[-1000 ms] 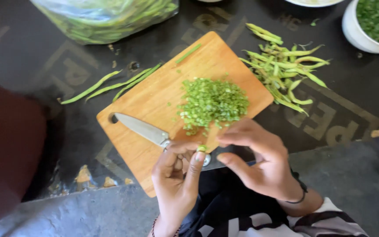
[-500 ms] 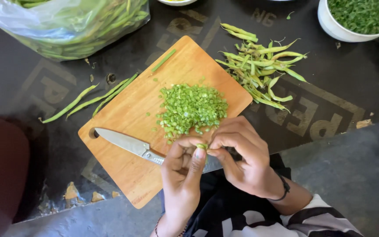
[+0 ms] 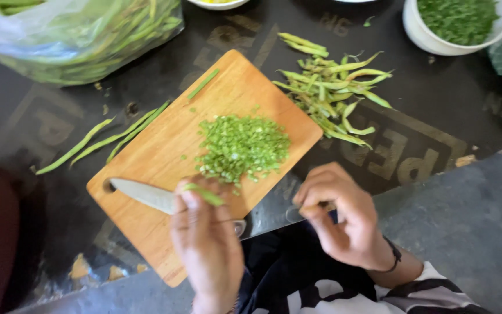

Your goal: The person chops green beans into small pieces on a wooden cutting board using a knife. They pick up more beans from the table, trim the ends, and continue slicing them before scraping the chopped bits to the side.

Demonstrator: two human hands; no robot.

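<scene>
My left hand (image 3: 207, 250) pinches a short green bean piece (image 3: 204, 195) over the near edge of the wooden cutting board (image 3: 164, 145). A knife (image 3: 140, 195) lies flat on the board, just beside and partly under that hand. A heap of finely chopped beans (image 3: 242, 148) sits mid-board. My right hand (image 3: 344, 224) hovers off the board's near right corner with its fingers curled in; I cannot tell whether anything is pinched between them.
A pile of bean trimmings (image 3: 332, 99) lies right of the board, and whole beans (image 3: 106, 142) lie to its left. A plastic bag of beans (image 3: 82, 35) sits at the back left, a white bowl of chopped greens (image 3: 457, 23) at the back right. A grey ledge (image 3: 472, 221) runs along the near side.
My hands were together on one bean piece near the board's edge. They have parted: the left keeps the piece, the right has drawn away to the right.
</scene>
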